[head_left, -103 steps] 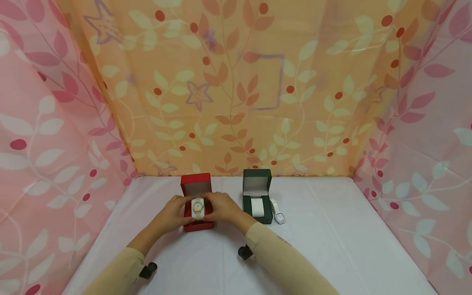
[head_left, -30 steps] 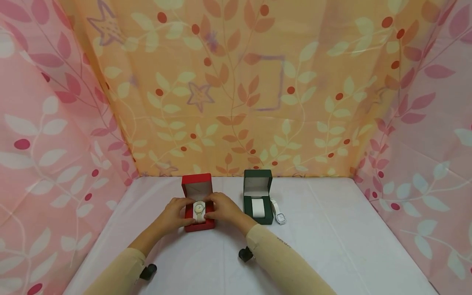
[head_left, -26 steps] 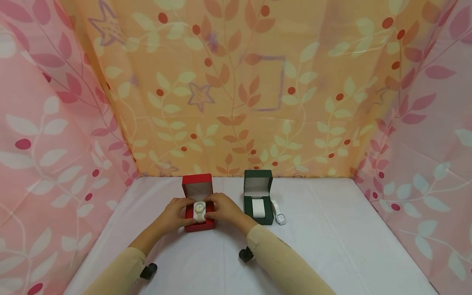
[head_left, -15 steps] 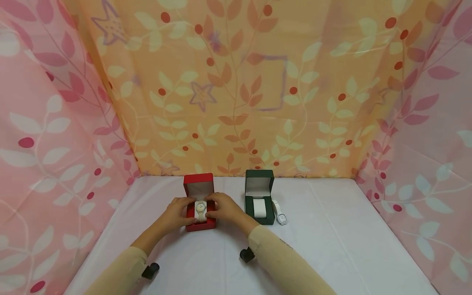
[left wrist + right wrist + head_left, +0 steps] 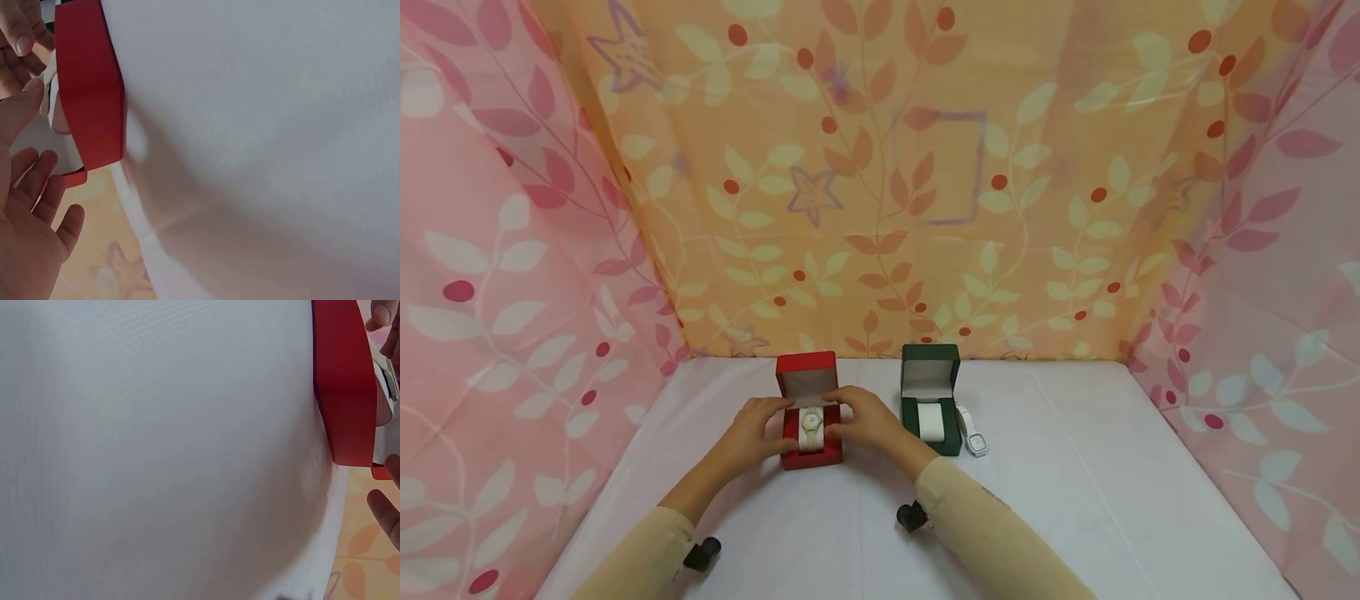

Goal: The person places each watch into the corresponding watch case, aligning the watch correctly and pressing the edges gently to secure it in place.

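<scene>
In the head view a wristwatch [image 5: 811, 421] with a pale yellow dial and cream strap sits round the white cushion inside an open red watch box [image 5: 813, 460]. My left hand [image 5: 748, 433] is at the box's left side, fingers spread and loosely bent, holding nothing. At the opposite side my right hand [image 5: 868, 419] curves over the edge, thumb and fingers apart. The left wrist view shows the left fingers [image 5: 44, 200] relaxed beside the red box [image 5: 90, 87]. In the right wrist view, right fingertips [image 5: 382, 509] stand apart near the box [image 5: 347, 381].
An open green watch box [image 5: 952, 437] with a bare white cushion [image 5: 931, 422] stands to the right. A white watch [image 5: 976, 442] with a squarish dial lies against its right side. A white cloth [image 5: 1075, 483] covers the table; patterned curtains [image 5: 880, 167] rise at the back and sides.
Both hands have drawn slightly outward from the watch, their fingertips now clear of it. Earlier they were close on either side of it. The watch remains on its cushion in the red box.
</scene>
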`<state>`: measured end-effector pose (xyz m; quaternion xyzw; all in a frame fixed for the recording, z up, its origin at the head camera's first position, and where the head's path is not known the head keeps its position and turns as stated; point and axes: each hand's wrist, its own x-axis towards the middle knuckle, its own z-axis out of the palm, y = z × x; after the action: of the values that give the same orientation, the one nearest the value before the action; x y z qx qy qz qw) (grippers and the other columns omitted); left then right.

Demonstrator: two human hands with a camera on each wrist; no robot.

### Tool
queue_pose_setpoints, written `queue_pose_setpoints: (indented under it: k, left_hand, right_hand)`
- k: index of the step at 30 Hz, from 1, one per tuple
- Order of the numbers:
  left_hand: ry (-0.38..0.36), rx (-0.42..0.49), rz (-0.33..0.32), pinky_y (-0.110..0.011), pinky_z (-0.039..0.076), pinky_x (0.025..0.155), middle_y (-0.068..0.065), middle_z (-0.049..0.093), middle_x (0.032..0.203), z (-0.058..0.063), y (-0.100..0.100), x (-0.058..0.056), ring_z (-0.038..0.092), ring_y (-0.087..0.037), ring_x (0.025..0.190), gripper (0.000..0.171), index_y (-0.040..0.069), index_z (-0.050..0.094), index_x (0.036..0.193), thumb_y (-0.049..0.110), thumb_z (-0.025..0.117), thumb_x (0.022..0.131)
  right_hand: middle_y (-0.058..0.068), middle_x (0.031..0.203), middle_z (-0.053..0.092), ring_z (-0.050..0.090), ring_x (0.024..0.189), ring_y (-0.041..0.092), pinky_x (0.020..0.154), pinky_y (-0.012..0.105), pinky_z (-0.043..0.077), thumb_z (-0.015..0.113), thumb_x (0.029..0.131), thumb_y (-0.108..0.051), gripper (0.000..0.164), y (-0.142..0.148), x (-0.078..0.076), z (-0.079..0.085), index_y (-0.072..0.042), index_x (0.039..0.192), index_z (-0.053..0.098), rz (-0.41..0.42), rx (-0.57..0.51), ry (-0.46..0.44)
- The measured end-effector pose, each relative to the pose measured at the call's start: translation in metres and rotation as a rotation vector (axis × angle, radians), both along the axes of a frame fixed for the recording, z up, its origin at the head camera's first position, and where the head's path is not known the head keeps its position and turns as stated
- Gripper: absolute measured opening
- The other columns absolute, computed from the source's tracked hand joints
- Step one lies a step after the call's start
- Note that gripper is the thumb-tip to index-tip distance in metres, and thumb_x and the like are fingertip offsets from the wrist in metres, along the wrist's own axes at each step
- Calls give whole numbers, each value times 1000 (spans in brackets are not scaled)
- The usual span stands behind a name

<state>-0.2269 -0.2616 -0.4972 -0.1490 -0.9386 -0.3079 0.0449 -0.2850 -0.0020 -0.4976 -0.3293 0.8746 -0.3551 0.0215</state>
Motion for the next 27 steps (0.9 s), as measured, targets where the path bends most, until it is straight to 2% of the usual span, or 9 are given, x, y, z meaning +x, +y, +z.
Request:
queue_pose_setpoints:
  k: [8, 12, 17, 21, 27]
  left_hand:
    - [-1, 40, 13, -60, 47, 105, -10, 58, 142, 12, -7, 4, 46, -32, 132, 68, 15, 58, 144, 27, 86, 84]
    - [43, 42, 9, -59, 48, 104, -10, 60, 139, 17, -11, 6, 48, -32, 129, 65, 13, 60, 142, 23, 87, 84]
    - [128, 52, -24, -57, 50, 102, -7, 63, 134, 19, -16, 6, 51, -29, 126, 61, 10, 63, 139, 19, 87, 83]
    - [172, 47, -24, -57, 52, 100, -6, 64, 132, 21, -21, 7, 53, -27, 123, 59, 12, 64, 137, 19, 87, 83]
    - [230, 43, -27, -56, 50, 102, -8, 66, 131, 29, -25, 4, 54, -29, 122, 58, 9, 66, 134, 16, 88, 81]
  right_hand:
    - [-4, 135, 64, 58, 125, 17, 107, 39, 50, 79, 91, -30, 53, 12, 1, 9, -19, 139, 62, -10, -39, 8]
    - [-6, 136, 64, 58, 125, 17, 106, 41, 50, 79, 91, -30, 52, 18, 0, 15, -21, 140, 62, -26, -51, 31]
    - [-3, 138, 64, 57, 129, 20, 110, 43, 47, 79, 91, -25, 53, 25, -3, 20, -16, 140, 62, -31, -62, 53]
    - [-4, 140, 62, 55, 133, 18, 113, 42, 45, 79, 92, -31, 53, 30, -5, 21, -19, 140, 62, -55, -28, 72]
    - [-3, 141, 61, 54, 134, 18, 113, 43, 45, 79, 91, -32, 53, 36, -8, 28, -21, 140, 62, -72, -48, 70]
